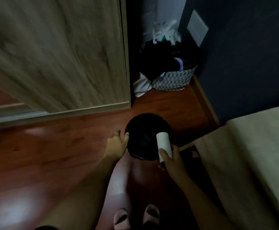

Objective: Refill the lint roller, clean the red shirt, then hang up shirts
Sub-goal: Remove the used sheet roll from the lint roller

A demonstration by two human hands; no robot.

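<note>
White cardboard tube (163, 144), centre frame, sits gripped between right hand (170, 161) thumb and fingers over the black bin (148, 128); left hand (116, 144) fingers loosely spread, touching the bin rim

A reddish wooden floor (55, 160) fills the lower half, with soft pale glare at 8 o'clock. A light wood-grain wardrobe door (55, 52) takes up 10 to 11 o'clock, blurred, its bottom rail meeting the floor. At 1 to 3 o'clock stands a dark blue-grey wall (251, 67) with a pale wall plate (197, 28) and a wooden skirting board (205, 100) along its foot. A pale bed edge (255, 146) occupies 3 to 5 o'clock. The room is dim, with the corner at 12 o'clock in shadow
</note>
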